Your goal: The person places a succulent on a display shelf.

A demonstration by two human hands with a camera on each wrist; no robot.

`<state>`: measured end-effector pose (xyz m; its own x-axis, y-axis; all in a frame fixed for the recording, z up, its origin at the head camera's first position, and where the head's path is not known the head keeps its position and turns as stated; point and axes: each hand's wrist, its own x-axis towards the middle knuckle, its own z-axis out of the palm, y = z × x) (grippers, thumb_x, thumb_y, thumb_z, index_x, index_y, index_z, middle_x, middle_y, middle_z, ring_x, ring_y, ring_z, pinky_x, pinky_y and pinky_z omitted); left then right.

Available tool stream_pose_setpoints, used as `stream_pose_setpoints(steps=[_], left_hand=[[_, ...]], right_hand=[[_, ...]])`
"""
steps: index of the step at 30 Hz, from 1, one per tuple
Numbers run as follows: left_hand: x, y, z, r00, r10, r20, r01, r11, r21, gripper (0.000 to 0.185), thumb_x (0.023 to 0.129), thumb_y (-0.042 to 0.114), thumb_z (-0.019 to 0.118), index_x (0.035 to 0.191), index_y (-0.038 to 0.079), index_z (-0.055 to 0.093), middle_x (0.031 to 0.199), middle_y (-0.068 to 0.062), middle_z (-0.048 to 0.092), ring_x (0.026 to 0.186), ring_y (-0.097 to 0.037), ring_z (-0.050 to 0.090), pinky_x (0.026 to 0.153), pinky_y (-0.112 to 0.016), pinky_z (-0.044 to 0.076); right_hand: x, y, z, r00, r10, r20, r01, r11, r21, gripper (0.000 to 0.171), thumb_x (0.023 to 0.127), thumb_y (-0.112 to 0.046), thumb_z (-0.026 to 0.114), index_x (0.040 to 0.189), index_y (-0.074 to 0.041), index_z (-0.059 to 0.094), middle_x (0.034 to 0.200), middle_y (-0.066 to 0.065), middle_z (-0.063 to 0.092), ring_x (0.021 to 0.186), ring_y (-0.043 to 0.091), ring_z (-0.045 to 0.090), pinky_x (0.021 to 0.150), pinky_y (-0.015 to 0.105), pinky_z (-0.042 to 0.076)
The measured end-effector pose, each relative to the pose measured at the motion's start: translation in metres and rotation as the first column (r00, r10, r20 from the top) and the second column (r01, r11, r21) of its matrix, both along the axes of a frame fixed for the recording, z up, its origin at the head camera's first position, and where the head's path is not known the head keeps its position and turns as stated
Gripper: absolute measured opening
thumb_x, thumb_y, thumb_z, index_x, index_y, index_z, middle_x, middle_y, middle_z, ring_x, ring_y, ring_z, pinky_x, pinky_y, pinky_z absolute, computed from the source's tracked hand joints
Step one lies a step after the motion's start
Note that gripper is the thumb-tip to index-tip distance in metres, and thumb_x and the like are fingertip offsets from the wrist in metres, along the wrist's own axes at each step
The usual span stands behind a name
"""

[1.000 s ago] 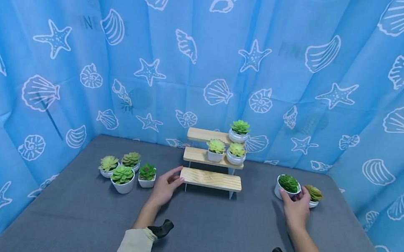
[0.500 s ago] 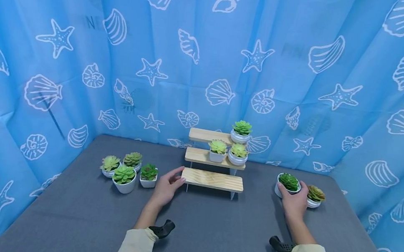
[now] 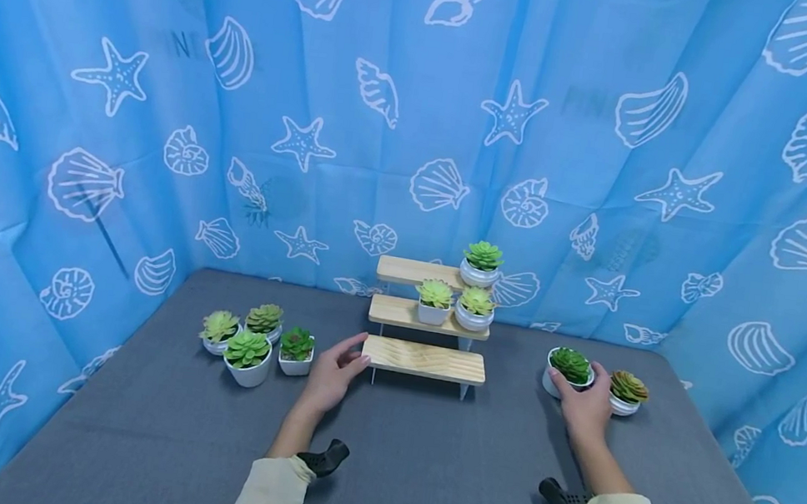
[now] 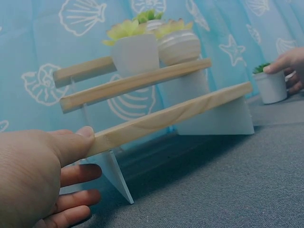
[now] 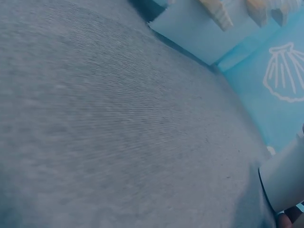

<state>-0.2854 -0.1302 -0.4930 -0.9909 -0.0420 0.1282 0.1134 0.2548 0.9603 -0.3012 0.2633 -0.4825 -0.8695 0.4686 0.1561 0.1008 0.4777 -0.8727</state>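
A three-step wooden display stand (image 3: 424, 360) stands mid-table, its bottom step bare. My left hand (image 3: 331, 375) holds the left end of that step; in the left wrist view the thumb (image 4: 78, 142) lies on the board's end and the other fingers hang lower. On the right, my right hand (image 3: 587, 407) grips a dark green succulent in a white pot (image 3: 570, 373), thumb on its near side. Whether the pot touches the cloth I cannot tell. In the right wrist view only part of the white pot (image 5: 285, 178) and a bit of finger show.
One succulent (image 3: 482, 262) sits on the top step; two more (image 3: 434, 299) share the middle step. Several potted succulents (image 3: 248, 357) cluster at left. A reddish-green succulent (image 3: 628, 391) stands just right of my right hand. Grey cloth (image 3: 414, 472) covers the table; a blue shell-print curtain (image 3: 405, 118) hangs behind.
My right hand and the dark green succulent have shifted slightly left, away from the reddish-green one. The left hand stays at the stand's bottom step.
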Motion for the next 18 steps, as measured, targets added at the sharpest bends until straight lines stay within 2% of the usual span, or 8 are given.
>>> stream_pose_setpoints(steps=[5, 12, 18], left_hand=[[0.000, 0.001, 0.000, 1.000, 0.006, 0.008, -0.006, 1.000, -0.004, 0.044, 0.096, 0.024, 0.064, 0.139, 0.018, 0.056, 0.132, -0.010, 0.058, 0.115, -0.025, 0.057, 0.093, -0.046, 0.046], [0.001, 0.001, 0.001, 1.000, 0.004, 0.009, -0.004, 1.000, 0.001, 0.044, 0.096, 0.024, 0.064, 0.139, 0.017, 0.056, 0.133, -0.010, 0.057, 0.115, -0.026, 0.056, 0.093, -0.047, 0.045], [0.000, 0.001, 0.000, 1.000, 0.005, 0.010, -0.005, 1.000, 0.002, 0.045, 0.096, 0.023, 0.063, 0.140, 0.015, 0.055, 0.132, -0.010, 0.058, 0.114, -0.025, 0.056, 0.092, -0.046, 0.046]], right_hand=[[0.007, -0.004, 0.001, 0.999, 0.036, 0.012, -0.036, 0.999, 0.013, 0.081, 0.091, -0.029, 0.069, 0.149, 0.005, 0.024, 0.147, 0.030, 0.032, 0.136, 0.043, 0.030, 0.110, 0.054, 0.024], [0.023, -0.010, 0.005, 0.995, 0.100, 0.030, -0.099, 0.995, -0.023, 0.085, 0.090, -0.031, 0.070, 0.150, 0.005, 0.021, 0.148, 0.031, 0.030, 0.137, 0.043, 0.029, 0.110, 0.054, 0.025], [0.032, -0.014, 0.005, 0.992, 0.123, 0.035, -0.122, 0.992, -0.034, 0.085, 0.090, -0.027, 0.072, 0.150, 0.005, 0.021, 0.147, 0.031, 0.032, 0.135, 0.043, 0.032, 0.108, 0.053, 0.027]])
